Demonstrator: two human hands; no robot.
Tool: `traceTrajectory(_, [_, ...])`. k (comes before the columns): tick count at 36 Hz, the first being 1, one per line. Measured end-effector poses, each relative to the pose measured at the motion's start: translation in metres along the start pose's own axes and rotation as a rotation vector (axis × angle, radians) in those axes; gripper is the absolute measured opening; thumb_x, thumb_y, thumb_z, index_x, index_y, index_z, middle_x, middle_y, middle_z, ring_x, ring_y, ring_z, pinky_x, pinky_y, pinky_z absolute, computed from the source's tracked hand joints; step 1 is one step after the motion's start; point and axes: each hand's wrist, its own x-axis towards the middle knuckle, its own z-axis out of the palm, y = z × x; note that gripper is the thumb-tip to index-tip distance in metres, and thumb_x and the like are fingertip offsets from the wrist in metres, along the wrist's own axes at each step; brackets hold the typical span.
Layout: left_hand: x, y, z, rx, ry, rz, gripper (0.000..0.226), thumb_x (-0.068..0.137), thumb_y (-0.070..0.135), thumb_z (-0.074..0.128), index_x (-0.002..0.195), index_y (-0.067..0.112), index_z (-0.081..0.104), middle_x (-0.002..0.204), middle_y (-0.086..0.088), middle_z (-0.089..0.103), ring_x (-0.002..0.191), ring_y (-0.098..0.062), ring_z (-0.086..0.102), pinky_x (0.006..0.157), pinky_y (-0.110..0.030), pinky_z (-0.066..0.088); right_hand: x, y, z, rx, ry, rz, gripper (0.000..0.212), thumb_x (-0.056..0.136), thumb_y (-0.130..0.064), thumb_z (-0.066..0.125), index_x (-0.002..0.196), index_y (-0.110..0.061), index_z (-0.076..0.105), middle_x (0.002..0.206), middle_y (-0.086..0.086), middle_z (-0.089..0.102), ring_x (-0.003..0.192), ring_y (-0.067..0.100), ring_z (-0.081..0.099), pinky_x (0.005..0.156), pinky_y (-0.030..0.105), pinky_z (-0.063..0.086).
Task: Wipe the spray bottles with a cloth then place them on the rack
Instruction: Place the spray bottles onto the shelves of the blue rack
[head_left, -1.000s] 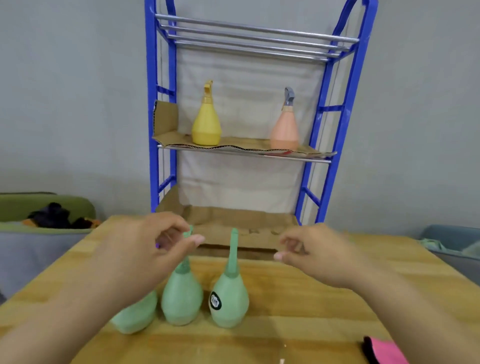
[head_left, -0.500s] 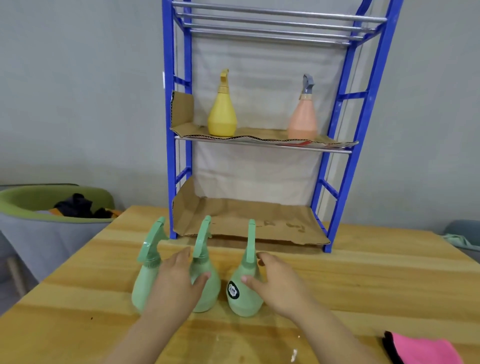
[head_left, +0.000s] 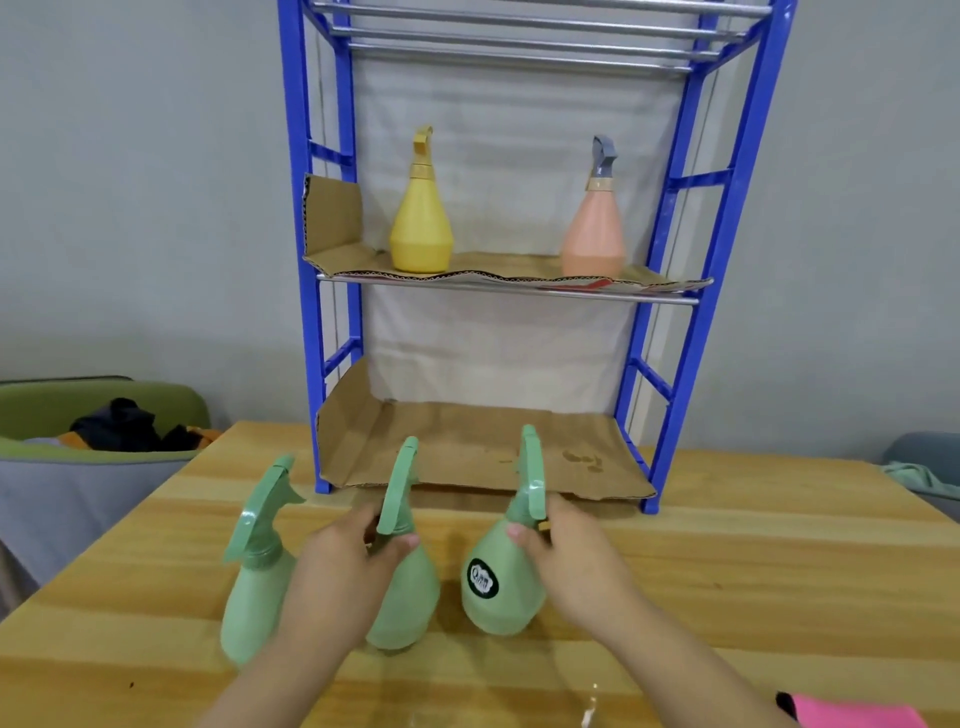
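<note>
Left hand (head_left: 337, 577), right hand (head_left: 576, 566) around green bottles (head_left: 501, 605)

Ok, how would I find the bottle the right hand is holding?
Look at the wooden table in front of the blue rack. Three green bottles stand there in a row; it is the rightmost bottle. Only it has a black oval sticker.

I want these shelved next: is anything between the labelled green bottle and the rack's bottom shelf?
Nothing visible does. The right hand grips the labelled green bottle by its neck, and the bottom shelf lies straight behind it, with only table between. The yellow bottle and peach bottle stand on the shelf above, out of that path.
</note>
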Motion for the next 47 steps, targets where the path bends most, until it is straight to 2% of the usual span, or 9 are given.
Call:
traceTrajectory(4, [0.017,0.027,0.001,-0.052,-0.012,0.049,0.012,0.081,0.035,0.071,0.090,0.033,0.065,0.079,0.011,0.068,0.076,-0.005,0.062,0.066,-0.028,0.052,0.010,0.004,-0.032,0.022,0.062,-0.002,0.025,0.095,-0.039,0.052,0.114,-0.023,0.057,0.104,-0.009,0.064,0.094,0.011,0.059,0.078,0.027,0.047])
traceTrajectory(7, [0.038,0.053,0.007,-0.059,0.011,0.107,0.011,0.078,0.034,0.073,0.085,0.033,0.065,0.077,0.011,0.067,0.076,-0.005,0.061,0.062,-0.027,0.048,0.025,0.011,-0.055,-0.026,0.104,-0.004,0.025,0.094,-0.039,0.053,0.111,-0.021,0.056,0.101,-0.004,0.065,0.093,0.015,0.061,0.081,0.032,0.050])
traceTrajectory(12, [0.080,0.082,0.029,-0.084,0.045,0.149,0.018,0.081,0.036,0.071,0.097,0.029,0.065,0.082,0.014,0.065,0.080,-0.006,0.062,0.065,-0.026,0.050,0.062,0.024,-0.080,-0.049,0.165,0.031,0.024,0.095,-0.035,0.052,0.111,-0.018,0.053,0.101,0.002,0.064,0.093,0.021,0.062,0.083,0.043,0.052])
traceTrajectory(17, [0.122,0.090,0.064,-0.042,0.034,0.137,0.025,0.081,0.036,0.070,0.101,0.022,0.065,0.084,0.006,0.067,0.082,-0.017,0.064,0.071,-0.037,0.054,0.104,0.040,-0.093,-0.144,0.158,0.087,0.014,0.099,-0.030,0.047,0.103,-0.016,0.049,0.091,0.004,0.060,0.079,0.019,0.056,0.062,0.031,0.044])
traceTrajectory(28, [0.197,0.091,0.117,0.077,-0.022,0.087,0.023,0.083,0.034,0.069,0.097,0.017,0.062,0.090,-0.003,0.068,0.079,-0.024,0.063,0.069,-0.036,0.054,0.188,0.085,-0.094,-0.177,0.187,0.127,0.016,0.099,-0.026,0.048,0.105,-0.011,0.049,0.077,0.001,0.053,0.070,0.018,0.054,0.065,0.037,0.047])
traceTrajectory(31, [0.207,0.088,0.128,0.077,-0.033,0.074,0.024,0.084,0.035,0.068,0.097,0.016,0.061,0.087,-0.003,0.066,0.074,-0.023,0.061,0.064,-0.032,0.051,0.200,0.094,-0.090,-0.235,0.202,0.116,0.015,0.099,-0.027,0.048,0.098,-0.013,0.044,0.069,-0.003,0.045,0.060,0.011,0.045,0.050,0.027,0.033])
traceTrajectory(33, [0.213,0.086,0.135,0.079,-0.034,0.077,0.025,0.084,0.035,0.067,0.096,0.015,0.060,0.086,-0.002,0.065,0.071,-0.020,0.060,0.060,-0.031,0.049,0.207,0.099,-0.087,-0.254,0.203,0.109,0.016,0.099,-0.028,0.048,0.095,-0.015,0.041,0.068,-0.004,0.044,0.058,0.008,0.043,0.046,0.025,0.027])
traceTrajectory(39, [0.224,0.080,0.148,0.062,-0.035,0.080,0.025,0.084,0.034,0.067,0.098,0.015,0.060,0.088,-0.003,0.066,0.073,-0.020,0.061,0.062,-0.032,0.051,0.221,0.114,-0.077,-0.161,0.197,0.101,0.012,0.099,-0.026,0.048,0.099,-0.015,0.043,0.070,-0.002,0.048,0.060,0.012,0.048,0.050,0.026,0.037])
traceTrajectory(47, [0.229,0.078,0.149,0.103,-0.126,0.074,0.026,0.086,0.034,0.065,0.102,0.016,0.055,0.094,-0.001,0.063,0.083,-0.021,0.063,0.070,-0.036,0.055,0.223,0.119,-0.071,-0.130,0.172,0.079,0.017,0.098,-0.028,0.050,0.109,-0.016,0.048,0.073,-0.005,0.049,0.066,0.010,0.050,0.055,0.026,0.039])
